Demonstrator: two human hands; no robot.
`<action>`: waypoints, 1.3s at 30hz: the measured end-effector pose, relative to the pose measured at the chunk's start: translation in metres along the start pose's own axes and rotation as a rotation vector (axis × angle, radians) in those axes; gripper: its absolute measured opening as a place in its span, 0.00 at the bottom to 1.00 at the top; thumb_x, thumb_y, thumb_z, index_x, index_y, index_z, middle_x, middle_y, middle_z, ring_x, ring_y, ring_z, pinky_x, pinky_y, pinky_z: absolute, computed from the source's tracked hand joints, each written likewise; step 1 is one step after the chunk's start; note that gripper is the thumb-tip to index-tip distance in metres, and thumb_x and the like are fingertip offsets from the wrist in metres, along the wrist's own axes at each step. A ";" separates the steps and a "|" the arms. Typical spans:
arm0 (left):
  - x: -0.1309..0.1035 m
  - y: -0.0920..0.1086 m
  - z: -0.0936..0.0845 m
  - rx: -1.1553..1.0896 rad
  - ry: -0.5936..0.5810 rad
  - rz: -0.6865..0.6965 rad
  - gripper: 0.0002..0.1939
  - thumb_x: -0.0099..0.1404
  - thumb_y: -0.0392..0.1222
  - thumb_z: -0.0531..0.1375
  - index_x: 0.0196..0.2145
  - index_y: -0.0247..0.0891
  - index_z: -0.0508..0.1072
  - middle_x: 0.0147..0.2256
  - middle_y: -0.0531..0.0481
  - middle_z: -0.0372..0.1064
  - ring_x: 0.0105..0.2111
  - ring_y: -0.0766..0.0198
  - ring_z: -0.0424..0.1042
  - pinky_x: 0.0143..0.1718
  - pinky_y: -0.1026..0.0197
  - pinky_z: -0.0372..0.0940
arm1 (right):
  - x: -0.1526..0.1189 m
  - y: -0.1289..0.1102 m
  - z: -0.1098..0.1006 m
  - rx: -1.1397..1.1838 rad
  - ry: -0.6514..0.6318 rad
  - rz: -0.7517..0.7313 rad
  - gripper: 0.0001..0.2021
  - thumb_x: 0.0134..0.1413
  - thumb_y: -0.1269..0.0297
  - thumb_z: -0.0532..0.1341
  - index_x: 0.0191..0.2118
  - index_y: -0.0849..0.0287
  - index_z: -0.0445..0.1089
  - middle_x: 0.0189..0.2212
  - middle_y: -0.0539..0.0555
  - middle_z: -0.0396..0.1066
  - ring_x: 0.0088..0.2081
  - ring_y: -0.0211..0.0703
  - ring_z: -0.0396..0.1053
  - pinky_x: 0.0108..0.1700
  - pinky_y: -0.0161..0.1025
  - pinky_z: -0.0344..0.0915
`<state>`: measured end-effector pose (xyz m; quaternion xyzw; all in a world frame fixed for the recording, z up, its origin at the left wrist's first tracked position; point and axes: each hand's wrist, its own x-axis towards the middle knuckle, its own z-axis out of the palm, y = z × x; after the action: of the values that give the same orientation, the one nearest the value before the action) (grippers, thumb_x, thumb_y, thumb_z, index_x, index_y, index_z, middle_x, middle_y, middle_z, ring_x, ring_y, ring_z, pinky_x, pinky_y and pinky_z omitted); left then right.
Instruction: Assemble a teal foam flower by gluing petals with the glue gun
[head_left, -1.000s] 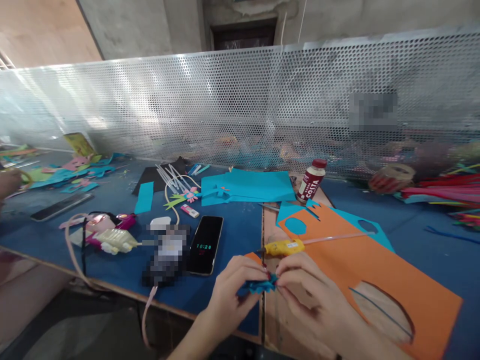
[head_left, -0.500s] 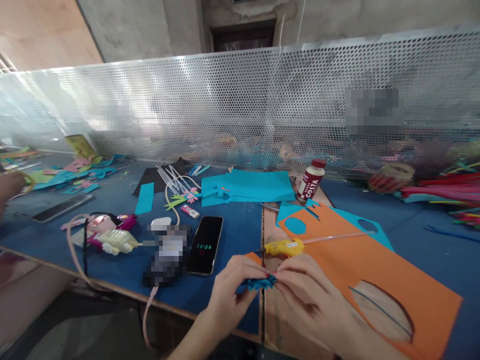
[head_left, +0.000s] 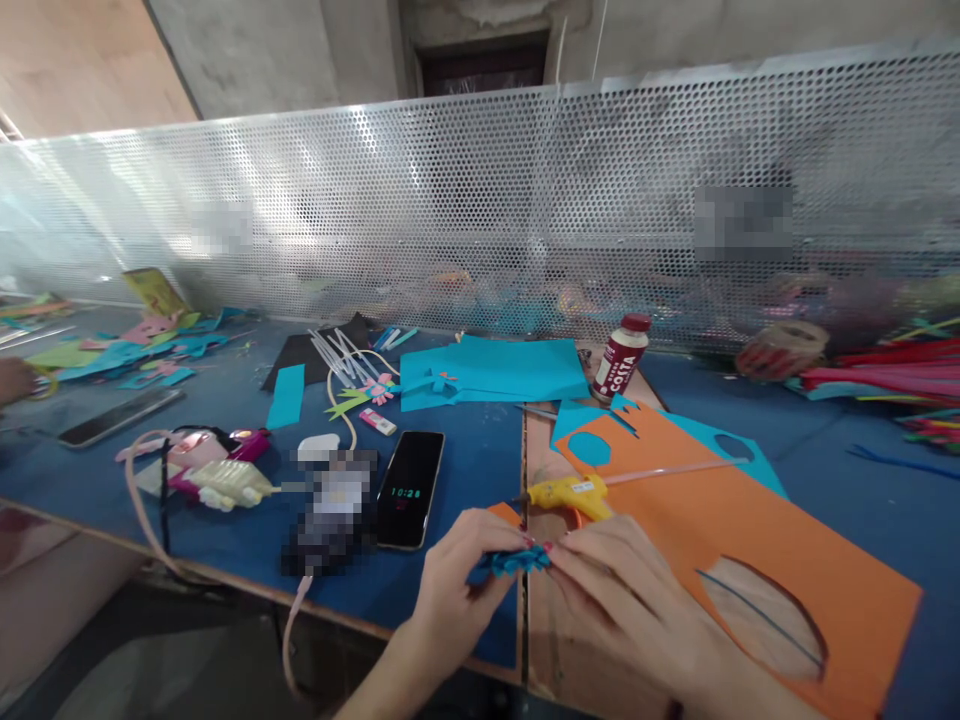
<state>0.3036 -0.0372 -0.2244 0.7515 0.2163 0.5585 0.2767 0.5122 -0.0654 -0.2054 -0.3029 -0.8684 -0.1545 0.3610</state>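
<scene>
Between my hands is a small blue paper piece with a frilled, petal-like edge (head_left: 517, 561), held just above the table's front part. My left hand (head_left: 457, 575) pinches it from the left, thumb below and fingers on top. From the right, my right hand (head_left: 622, 580) grips its other end with bunched fingertips. Just beyond my fingers lies a yellow glue gun (head_left: 571, 493) with a clear glue stick out of its back. A scrap of orange paper (head_left: 505, 513) shows behind my left fingers. The middle of the blue piece is partly covered by my fingers.
A large orange sheet with cut-outs (head_left: 750, 520) lies at right, over blue paper. A phone (head_left: 410, 490) and a blurred dark object (head_left: 330, 515) are left of my hands. Behind stand a Costa bottle (head_left: 621, 360) and blue sheets (head_left: 517, 370). Another person's hand (head_left: 16, 380) is far left.
My hands stay nearly in place, and the blue frilled piece has tilted slightly between my fingers. More of the glue gun's handle now shows. The view has shifted a little.
</scene>
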 end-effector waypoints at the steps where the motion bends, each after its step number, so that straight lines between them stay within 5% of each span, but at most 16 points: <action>1: 0.000 0.000 0.000 0.001 0.000 0.001 0.10 0.63 0.28 0.60 0.41 0.38 0.73 0.36 0.44 0.76 0.38 0.59 0.74 0.41 0.57 0.69 | 0.000 0.000 0.000 0.002 -0.004 -0.005 0.15 0.60 0.77 0.57 0.52 0.64 0.68 0.40 0.58 0.73 0.41 0.46 0.69 0.41 0.45 0.68; 18: 0.001 -0.002 0.002 0.044 0.015 0.106 0.11 0.64 0.28 0.60 0.43 0.37 0.73 0.36 0.44 0.76 0.38 0.58 0.75 0.41 0.55 0.70 | 0.004 -0.005 -0.013 0.037 -0.016 0.013 0.14 0.63 0.76 0.51 0.49 0.62 0.69 0.37 0.56 0.76 0.38 0.45 0.72 0.38 0.43 0.70; 39: 0.004 -0.001 0.002 0.095 -0.006 0.152 0.11 0.66 0.28 0.56 0.43 0.37 0.74 0.37 0.43 0.77 0.38 0.58 0.75 0.44 0.52 0.69 | 0.017 -0.013 -0.007 0.080 0.098 0.137 0.10 0.56 0.79 0.57 0.41 0.60 0.69 0.32 0.54 0.73 0.34 0.42 0.71 0.36 0.40 0.70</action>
<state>0.3069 -0.0341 -0.2229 0.7796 0.1841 0.5648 0.1983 0.4979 -0.0722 -0.1884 -0.3389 -0.8324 -0.1094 0.4247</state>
